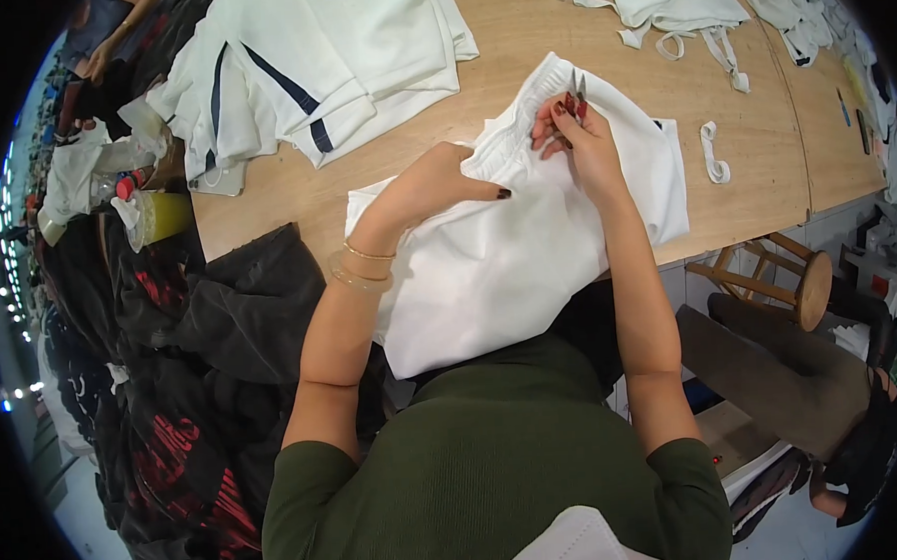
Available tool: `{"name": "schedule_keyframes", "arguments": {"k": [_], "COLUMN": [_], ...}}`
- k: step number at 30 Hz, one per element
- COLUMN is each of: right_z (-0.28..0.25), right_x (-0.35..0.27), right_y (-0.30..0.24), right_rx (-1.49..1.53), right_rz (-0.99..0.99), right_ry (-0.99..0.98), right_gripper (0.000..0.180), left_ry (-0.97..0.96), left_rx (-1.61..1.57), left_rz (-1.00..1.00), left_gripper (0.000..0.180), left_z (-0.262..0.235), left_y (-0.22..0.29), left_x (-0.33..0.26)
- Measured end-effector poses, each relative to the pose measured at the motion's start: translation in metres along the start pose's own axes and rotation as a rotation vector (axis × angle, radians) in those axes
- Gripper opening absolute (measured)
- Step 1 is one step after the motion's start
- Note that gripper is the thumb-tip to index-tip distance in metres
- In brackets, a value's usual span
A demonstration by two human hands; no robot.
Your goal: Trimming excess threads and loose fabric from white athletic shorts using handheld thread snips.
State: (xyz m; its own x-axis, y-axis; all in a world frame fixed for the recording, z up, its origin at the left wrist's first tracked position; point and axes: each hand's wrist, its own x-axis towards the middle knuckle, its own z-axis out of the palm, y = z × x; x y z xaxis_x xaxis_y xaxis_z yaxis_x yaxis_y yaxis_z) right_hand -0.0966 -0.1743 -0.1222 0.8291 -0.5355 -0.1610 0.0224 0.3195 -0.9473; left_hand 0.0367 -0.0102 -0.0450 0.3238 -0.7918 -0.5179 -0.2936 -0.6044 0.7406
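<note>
A white garment with a gathered elastic waistband, likely a pair of shorts, lies across the table's near edge and hangs toward my lap. My left hand grips it by the waistband, thumb on top and the other fingers hidden in the cloth. Close to the far end of the waistband, my right hand is closed around small thread snips with red on the handle. Their metal blades point away from me.
White garments with navy stripes are piled at the far left of the wooden table. More white pieces with straps and a loose white strip lie right. Dark clothes heap at left; a wooden stool and a seated person are at right.
</note>
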Motion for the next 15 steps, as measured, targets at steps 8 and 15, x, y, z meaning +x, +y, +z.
{"name": "schedule_keyframes", "arguments": {"k": [8,15], "right_z": [0.028,0.028], "right_x": [-0.015,-0.076], "right_y": [-0.021,-0.077], "right_rx": [-0.159,-0.36], "right_rz": [-0.029,-0.316], "right_ry": [-0.03,0.227], "right_gripper": [0.02,0.014], "left_ry": [0.05,0.153], "left_rx": [-0.984,-1.011], "left_rz": [0.113,0.156], "left_gripper": [0.027,0.021], "left_z": [0.023,0.033], "left_y": [0.015,0.022], "left_x": [-0.031,-0.047]}}
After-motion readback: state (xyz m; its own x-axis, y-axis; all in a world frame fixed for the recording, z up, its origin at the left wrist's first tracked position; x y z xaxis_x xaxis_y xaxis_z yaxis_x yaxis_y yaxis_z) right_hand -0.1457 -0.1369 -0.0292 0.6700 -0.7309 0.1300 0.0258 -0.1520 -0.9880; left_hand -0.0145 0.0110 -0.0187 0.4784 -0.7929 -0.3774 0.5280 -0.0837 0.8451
